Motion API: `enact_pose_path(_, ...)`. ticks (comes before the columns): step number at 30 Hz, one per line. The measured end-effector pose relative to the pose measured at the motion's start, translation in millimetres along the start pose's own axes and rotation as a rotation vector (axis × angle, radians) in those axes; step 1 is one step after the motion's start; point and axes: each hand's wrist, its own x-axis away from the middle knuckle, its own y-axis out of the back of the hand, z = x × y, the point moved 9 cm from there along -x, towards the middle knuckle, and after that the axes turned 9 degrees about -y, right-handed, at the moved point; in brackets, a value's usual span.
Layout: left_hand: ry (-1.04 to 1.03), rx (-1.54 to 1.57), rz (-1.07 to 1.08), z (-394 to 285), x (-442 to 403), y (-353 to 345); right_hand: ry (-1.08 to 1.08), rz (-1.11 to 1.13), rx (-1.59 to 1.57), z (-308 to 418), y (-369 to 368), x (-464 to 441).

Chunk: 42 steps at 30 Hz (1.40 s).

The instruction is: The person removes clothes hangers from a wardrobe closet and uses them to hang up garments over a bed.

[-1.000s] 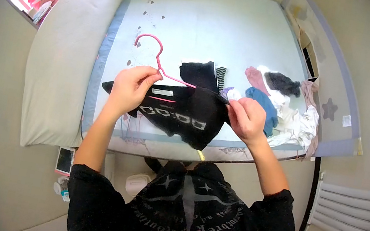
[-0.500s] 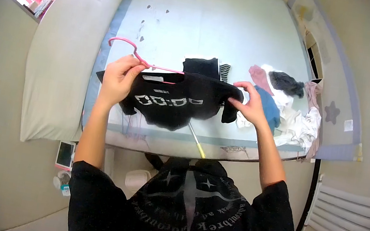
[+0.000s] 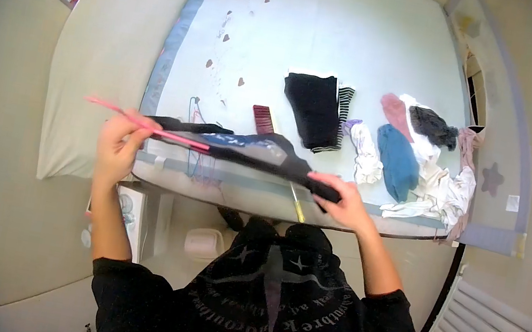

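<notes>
The thin pink plastic hanger [image 3: 175, 139] is gripped at its hook end by the left hand [image 3: 117, 148], thumb and fingers closed together on it. The black cloth garment with a pale print [image 3: 247, 152], stretched between the hands above the near edge of the pale blue bed [image 3: 290, 22], is pinched at its far end by the right hand [image 3: 341, 200], thumb and fingers closed on the cloth. The print is blurred and foreshortened, and part of the hanger is hidden by the garment. A metal rod with a yellow tip [image 3: 299, 210] is partly covered by the garment; a dark red ribbed item [image 3: 263, 120] is seen just beyond. Farther right, loose white clothes [image 3: 441, 192] are heaped. On the floor, a whitish plastic bin [image 3: 202, 243] is seen; its contents cannot be made out.
</notes>
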Motion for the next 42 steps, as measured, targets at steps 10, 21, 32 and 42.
enact_pose_path(10,0.034,-0.017,0.141,-12.2,-57.7,-35.0,-0.169,0.275,-0.039,-41.8,-0.2,22.7)
enact_pose_path(21,0.432,0.049,0.551,265.2,-141.4,-367.7,-0.608,-0.101,-0.128,-329.3,89.4,-40.8)
enact_pose_path(32,0.408,-0.277,0.368,469.7,-151.3,-604.2,-0.623,-0.316,0.073,-604.8,139.5,-96.9)
enact_pose_path(42,0.613,-0.681,0.21,480.5,-149.2,-639.8,-0.351,0.06,0.541,-600.6,106.6,-64.4)
